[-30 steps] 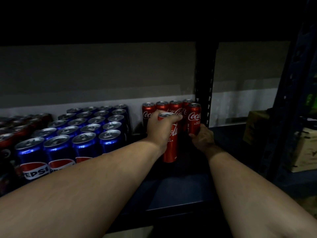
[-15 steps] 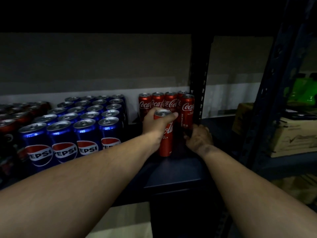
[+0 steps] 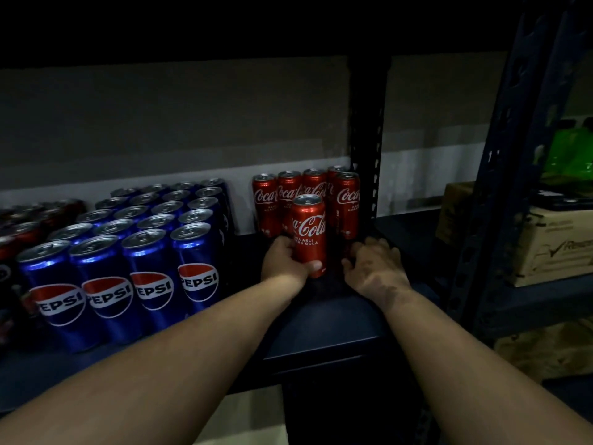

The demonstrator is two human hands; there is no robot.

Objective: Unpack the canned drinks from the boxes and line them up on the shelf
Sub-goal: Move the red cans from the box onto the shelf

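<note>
Since a second ago your left hand [image 3: 284, 263] has slid from the top of the red can [image 3: 308, 234] down to its base, where fingers and thumb now clamp the lower body; the can stands upright on the shelf [image 3: 324, 345], just in front of the back row of red cans [image 3: 306, 200] near the shelf's right end. Your right hand [image 3: 373, 269] has dropped from the right-hand cola can [image 3: 347, 203] to rest on the shelf beside it, fingers loosely spread and holding nothing.

Much looks done: a full block of blue cans [image 3: 134, 252] fills the middle, with more red ones at the left edge. The second red row is only begun, so most of that section probably remains (no boxes are in view). Open board lies toward the front edge; the upright post [image 3: 365, 136] hems in the right corner.
</note>
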